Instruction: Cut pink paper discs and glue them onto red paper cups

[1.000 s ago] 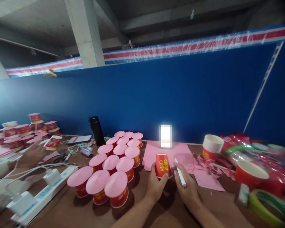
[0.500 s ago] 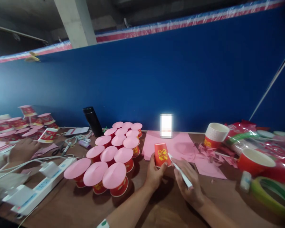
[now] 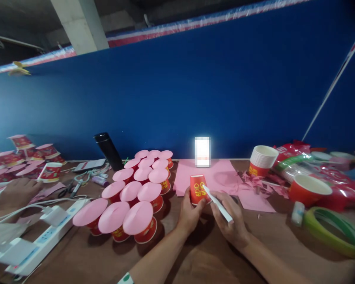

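Over the brown worktop [image 3: 208, 256], my left hand [image 3: 190, 215] grips a tapered red paper cup [image 3: 197, 188] and my right hand [image 3: 231, 219] pinches a slim white pen [image 3: 223, 210].

- I see the left hand [image 3: 191, 215] holding a red cup [image 3: 197, 185].
- The right hand [image 3: 232, 217] holds a white pen [image 3: 221, 208]. Its tip is by the cup's side, but I can't tell if they touch.
- Red cups with round pink tops [image 3: 131, 191] stand in rows on the brown desk [image 3: 207, 264], left of the hands.
- Pink paper [image 3: 183, 177] and a black bottle [image 3: 110, 153] are near the back edge.
- A white power strip [image 3: 45, 237] lies near the front left corner.
- Toward the right edge I see green tape [image 3: 312, 230].
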`<move>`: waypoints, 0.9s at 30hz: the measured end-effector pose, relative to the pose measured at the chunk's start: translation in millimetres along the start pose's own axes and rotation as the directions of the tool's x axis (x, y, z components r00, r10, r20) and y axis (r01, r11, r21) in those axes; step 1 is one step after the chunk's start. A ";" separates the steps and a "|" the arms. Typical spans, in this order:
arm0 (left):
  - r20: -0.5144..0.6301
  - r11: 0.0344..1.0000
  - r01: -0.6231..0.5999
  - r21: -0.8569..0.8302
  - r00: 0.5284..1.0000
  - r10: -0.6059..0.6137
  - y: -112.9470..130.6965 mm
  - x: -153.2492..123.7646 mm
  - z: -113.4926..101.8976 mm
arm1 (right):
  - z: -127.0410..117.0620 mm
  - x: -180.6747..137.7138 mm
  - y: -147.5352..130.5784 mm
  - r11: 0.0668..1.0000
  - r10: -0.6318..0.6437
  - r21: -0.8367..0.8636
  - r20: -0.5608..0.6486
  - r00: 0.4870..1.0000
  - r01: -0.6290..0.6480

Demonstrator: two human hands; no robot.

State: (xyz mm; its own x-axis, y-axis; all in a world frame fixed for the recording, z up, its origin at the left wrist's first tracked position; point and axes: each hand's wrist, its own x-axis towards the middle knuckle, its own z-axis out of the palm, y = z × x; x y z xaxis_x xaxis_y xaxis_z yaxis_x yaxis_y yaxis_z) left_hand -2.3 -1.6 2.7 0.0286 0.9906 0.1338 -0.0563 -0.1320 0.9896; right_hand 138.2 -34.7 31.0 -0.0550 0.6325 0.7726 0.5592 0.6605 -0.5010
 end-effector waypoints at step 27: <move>0.012 0.992 -0.019 0.127 1.000 0.018 5.1 -1.5 -0.8 | 0.3 -0.8 4.5 0.999 -0.028 -0.020 -0.034 0.999 0.028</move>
State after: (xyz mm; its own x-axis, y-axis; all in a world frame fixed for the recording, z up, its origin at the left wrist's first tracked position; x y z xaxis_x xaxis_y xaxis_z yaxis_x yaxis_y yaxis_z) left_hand -3.4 -3.7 7.5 0.0396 0.9876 0.1521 0.0708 -0.1546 0.9854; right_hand 140.5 -32.1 28.1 -0.0427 0.5995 0.7992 0.5737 0.6697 -0.4716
